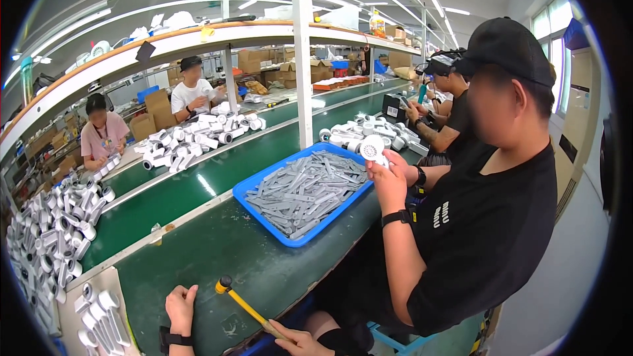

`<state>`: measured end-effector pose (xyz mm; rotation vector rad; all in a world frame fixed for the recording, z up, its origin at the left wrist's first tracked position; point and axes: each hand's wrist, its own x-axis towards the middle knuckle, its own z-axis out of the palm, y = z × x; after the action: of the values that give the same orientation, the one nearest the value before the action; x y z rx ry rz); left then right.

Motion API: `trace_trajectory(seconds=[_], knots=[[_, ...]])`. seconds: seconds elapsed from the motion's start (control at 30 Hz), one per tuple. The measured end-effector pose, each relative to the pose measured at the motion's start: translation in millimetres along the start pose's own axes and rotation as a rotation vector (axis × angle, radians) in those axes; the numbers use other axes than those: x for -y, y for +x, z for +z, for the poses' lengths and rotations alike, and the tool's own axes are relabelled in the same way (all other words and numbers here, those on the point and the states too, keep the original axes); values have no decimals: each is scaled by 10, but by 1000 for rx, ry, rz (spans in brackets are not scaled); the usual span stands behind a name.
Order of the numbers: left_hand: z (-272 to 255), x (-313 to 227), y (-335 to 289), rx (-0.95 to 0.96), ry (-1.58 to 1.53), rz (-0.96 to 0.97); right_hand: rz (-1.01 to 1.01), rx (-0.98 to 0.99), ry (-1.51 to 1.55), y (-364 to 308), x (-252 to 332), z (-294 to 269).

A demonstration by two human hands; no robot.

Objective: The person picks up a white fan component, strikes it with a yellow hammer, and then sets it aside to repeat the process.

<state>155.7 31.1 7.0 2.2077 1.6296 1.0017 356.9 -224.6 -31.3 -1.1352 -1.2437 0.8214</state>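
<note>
My left hand (180, 306) rests on the green worktop at the lower left, a dark band on its wrist. Its fingers are curled in with the thumb raised, and nothing shows in them. At the bottom edge my right hand (300, 341) grips the handle end of a small mallet (248, 308). The mallet has a yellow handle and a round black head, which hangs over the worktop to the right of my left hand. Left of my hands, several white handheld fan bodies (105, 320) lie on a cardboard sheet (122, 290).
A blue tray (290, 242) full of grey plastic strips (303, 191) sits ahead. A large heap of white fan bodies (56, 244) stands at left, with more heaps farther off. At right a co-worker in black (488, 217) holds a white fan (372, 148). A white post (301, 53) rises behind the tray.
</note>
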Motion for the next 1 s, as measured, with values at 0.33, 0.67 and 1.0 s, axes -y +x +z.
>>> trace_trajectory(seconds=[0.33, 0.67, 1.0], knots=[[-17, -13, -26, 34, -90, -9, 306, 78, 342, 251, 39, -8], [-36, -53, -44, 70, -19, 20, 499, 395, 428, 1197, 291, 314], [-59, -110, -50, 48, -43, 84, 396, 304, 251, 1081, 193, 395]])
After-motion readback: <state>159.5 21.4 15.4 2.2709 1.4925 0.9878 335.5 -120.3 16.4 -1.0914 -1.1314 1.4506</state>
